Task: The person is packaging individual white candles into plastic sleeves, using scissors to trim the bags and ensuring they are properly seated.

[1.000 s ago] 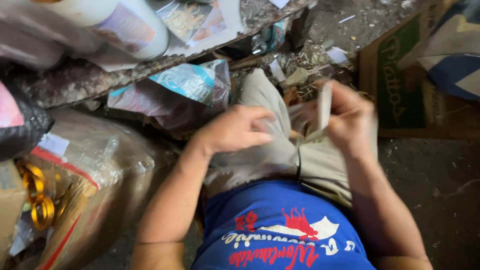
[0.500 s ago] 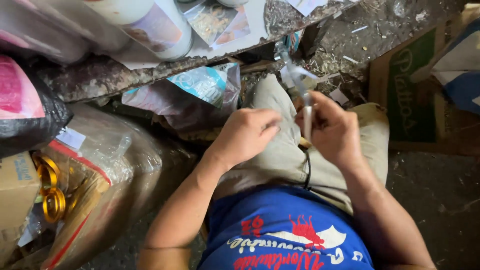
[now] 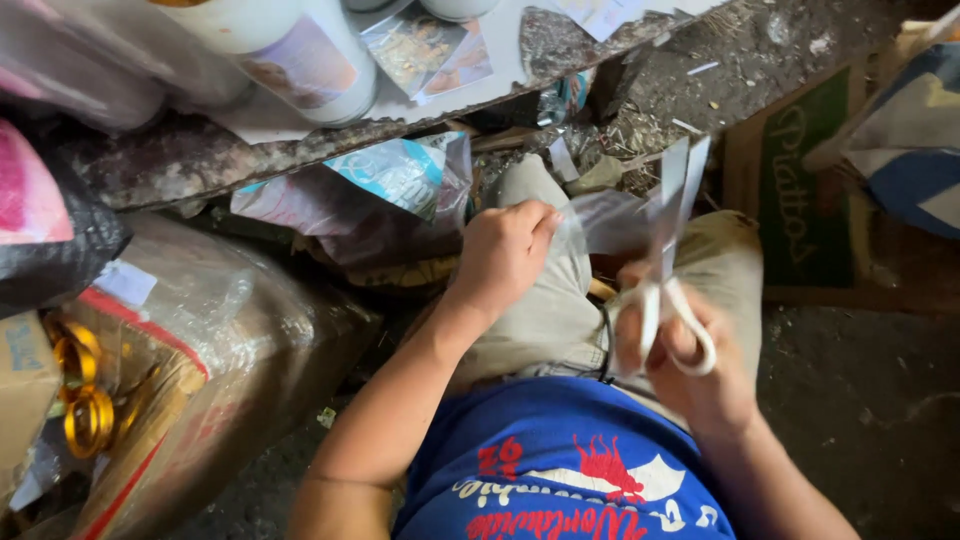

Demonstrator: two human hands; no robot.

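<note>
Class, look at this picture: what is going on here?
A seated person in a blue shirt works over their lap. The right hand holds white-handled scissors, blades open and pointing up. The left hand pinches a clear plastic piece just beside the blades. A worn table edge with a white jar lies ahead.

Landmark: we place everything by our lap (image 3: 545,320).
Left hand (image 3: 500,255): over the lap's left, pinching a plastic bag (image 3: 605,220).
Right hand (image 3: 690,370): over the lap's right, holding scissors (image 3: 670,250) beside the bag.
Shelf (image 3: 250,150): beyond the lap, a jar (image 3: 290,50) on it.
Wrapped box (image 3: 200,350): left of the lap.
Carton (image 3: 800,200): right of the lap.
</note>
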